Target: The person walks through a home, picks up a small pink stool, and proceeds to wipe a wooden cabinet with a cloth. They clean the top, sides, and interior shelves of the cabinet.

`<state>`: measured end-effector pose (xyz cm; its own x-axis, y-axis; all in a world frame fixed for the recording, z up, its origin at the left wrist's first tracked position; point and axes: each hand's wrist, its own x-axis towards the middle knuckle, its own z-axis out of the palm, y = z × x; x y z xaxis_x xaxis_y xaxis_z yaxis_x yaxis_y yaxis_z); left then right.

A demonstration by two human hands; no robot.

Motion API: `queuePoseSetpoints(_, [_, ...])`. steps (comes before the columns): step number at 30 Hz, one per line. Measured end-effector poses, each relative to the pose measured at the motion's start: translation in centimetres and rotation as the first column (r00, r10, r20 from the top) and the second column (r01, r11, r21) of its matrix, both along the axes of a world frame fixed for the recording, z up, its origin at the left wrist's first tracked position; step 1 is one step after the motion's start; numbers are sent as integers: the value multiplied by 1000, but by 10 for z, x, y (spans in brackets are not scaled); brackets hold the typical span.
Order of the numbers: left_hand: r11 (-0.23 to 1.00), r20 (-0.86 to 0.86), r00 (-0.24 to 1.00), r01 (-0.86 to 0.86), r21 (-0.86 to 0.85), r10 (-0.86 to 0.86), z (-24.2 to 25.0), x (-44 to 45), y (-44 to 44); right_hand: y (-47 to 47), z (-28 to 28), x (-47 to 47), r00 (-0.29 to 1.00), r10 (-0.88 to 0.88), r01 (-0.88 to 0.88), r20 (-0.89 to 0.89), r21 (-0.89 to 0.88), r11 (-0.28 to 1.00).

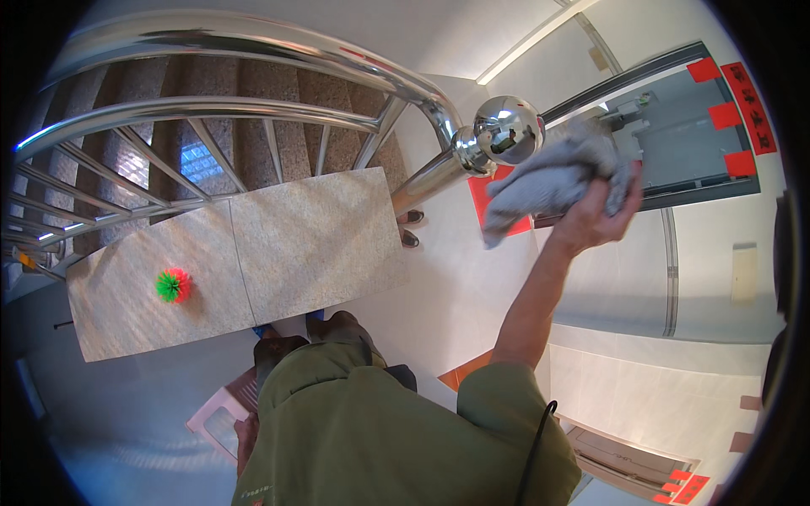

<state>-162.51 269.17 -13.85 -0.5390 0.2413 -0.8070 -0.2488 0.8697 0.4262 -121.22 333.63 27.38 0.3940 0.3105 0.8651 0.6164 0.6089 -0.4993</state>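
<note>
My right hand is raised on an outstretched arm and grips a crumpled grey cloth, blurred by motion. The cloth hangs close to a polished steel ball on top of the stair railing's newel post; whether they touch is unclear. My left hand is low at my side, partly hidden by my green shirt. It overlaps the edge of a pink plastic stool, and I cannot tell whether its fingers hold the stool.
A curved steel handrail borders the stone stairs. Before me stands a stone-topped counter bearing a green and red spiky ball. Dark shoes show beyond its end. Right of me is a dark-framed doorway with red paper strips.
</note>
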Motion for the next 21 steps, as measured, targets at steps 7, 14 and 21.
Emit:
queuePoseSetpoints(7, [999,31,998,-52,-16,53,35,-2,40,48,10,-60,597,307,-74,741,-330,941])
queuePoseSetpoints(14, [999,38,998,-45,12,44,12,-21,29,150,19,-66,509,451,211,733,-614,761])
queuePoseSetpoints(21, [979,52,995,-93,179,85,27,-7,18,217,-21,32,653,651,-694,-389,-652,306])
